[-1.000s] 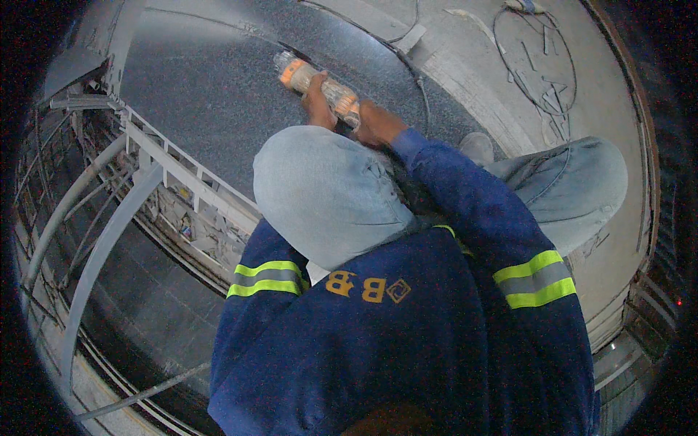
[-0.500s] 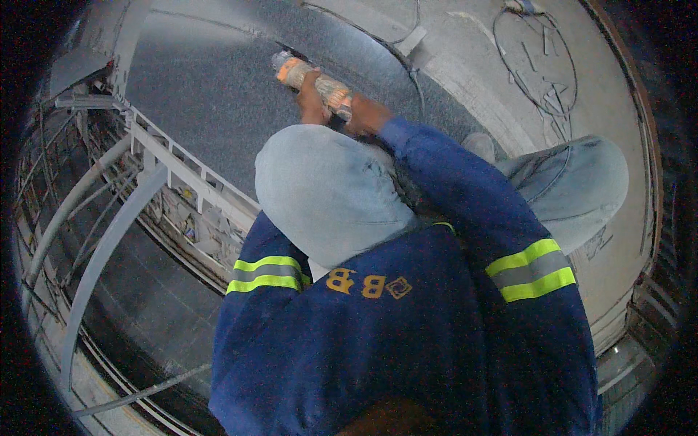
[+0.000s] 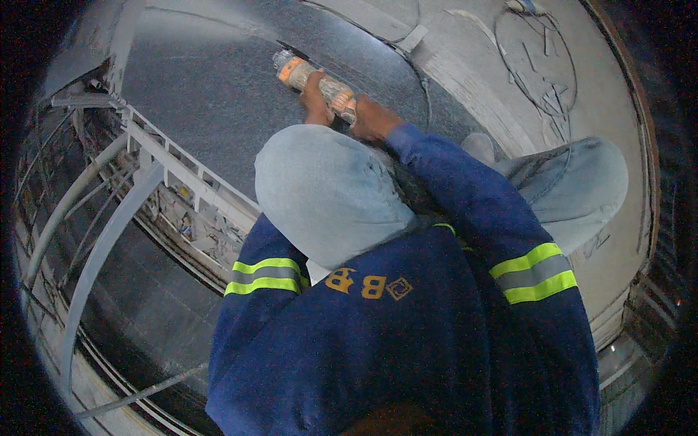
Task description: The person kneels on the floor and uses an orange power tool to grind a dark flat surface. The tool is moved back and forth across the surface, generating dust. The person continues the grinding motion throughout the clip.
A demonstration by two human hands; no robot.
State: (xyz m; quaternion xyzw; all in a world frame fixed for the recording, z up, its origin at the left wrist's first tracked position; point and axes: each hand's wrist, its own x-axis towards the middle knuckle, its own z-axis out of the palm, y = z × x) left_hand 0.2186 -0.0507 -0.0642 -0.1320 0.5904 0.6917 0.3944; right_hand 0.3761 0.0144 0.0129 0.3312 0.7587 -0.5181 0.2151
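Observation:
Neither my left hand nor my right hand shows in the head view. A person (image 3: 407,305) in a blue jacket with yellow and grey reflective bands and a grey hood (image 3: 320,189) crouches directly below me, back turned. Both of that person's hands hold an orange and grey angle grinder (image 3: 309,76): one hand (image 3: 316,98) near its head, the other hand (image 3: 371,120) on its rear grip. The grinder's head rests on a large dark speckled stone slab (image 3: 211,94).
A grey metal frame (image 3: 145,156) with rails and struts runs along the slab's left edge. A cable (image 3: 425,94) trails from the grinder across the slab. The person's grey-trousered knee (image 3: 582,182) rests on a pale dusty floor (image 3: 465,51) marked with drawn circles (image 3: 538,58).
The person's hands and the grinder have slid a little up and to the left across the slab. The body has barely shifted.

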